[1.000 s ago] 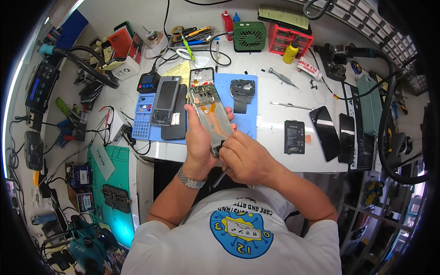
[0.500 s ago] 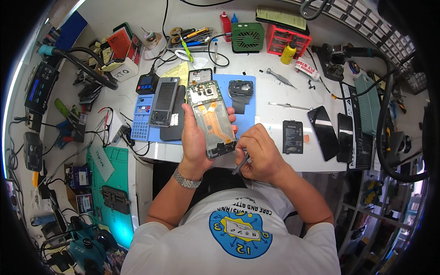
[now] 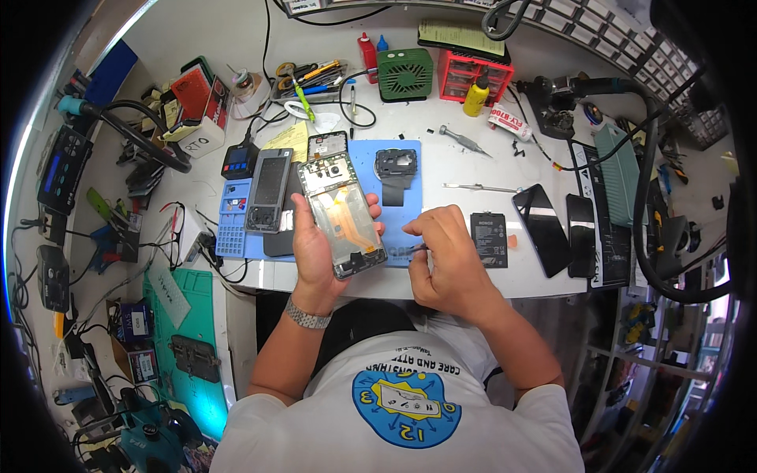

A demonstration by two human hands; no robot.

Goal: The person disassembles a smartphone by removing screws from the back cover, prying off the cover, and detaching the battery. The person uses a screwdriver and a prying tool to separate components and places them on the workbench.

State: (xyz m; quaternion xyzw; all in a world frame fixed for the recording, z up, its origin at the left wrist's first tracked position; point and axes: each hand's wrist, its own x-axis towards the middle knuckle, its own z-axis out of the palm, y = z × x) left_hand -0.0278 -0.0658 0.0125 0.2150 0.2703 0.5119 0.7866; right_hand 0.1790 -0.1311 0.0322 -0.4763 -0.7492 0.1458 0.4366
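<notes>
My left hand (image 3: 314, 256) is closed around an opened phone (image 3: 335, 213), thumb on its left edge and fingertips showing on the right. Its inside faces up, with a green circuit board at the top and orange flex cables below. To the right of the phone's lower end, my right hand (image 3: 457, 264) is apart from it, fingers bent. Between thumb and fingers shows a bit of a slim grey tool (image 3: 419, 247); most of it is hidden. A black phone battery (image 3: 489, 240) lies just right of that hand.
Under the phone is a blue mat (image 3: 406, 221) bearing a dark camera cover part (image 3: 396, 164). Left of it lies a grey phone frame (image 3: 269, 189). Farther right are a screwdriver (image 3: 465, 140), metal tweezers (image 3: 481, 188) and a black phone (image 3: 546, 229). A green fan (image 3: 405, 75) stands behind.
My right hand has drawn away from the phone's lower end, and its fingers have shifted on the grey tool. The whole scene has slid slightly left as the view turned.
</notes>
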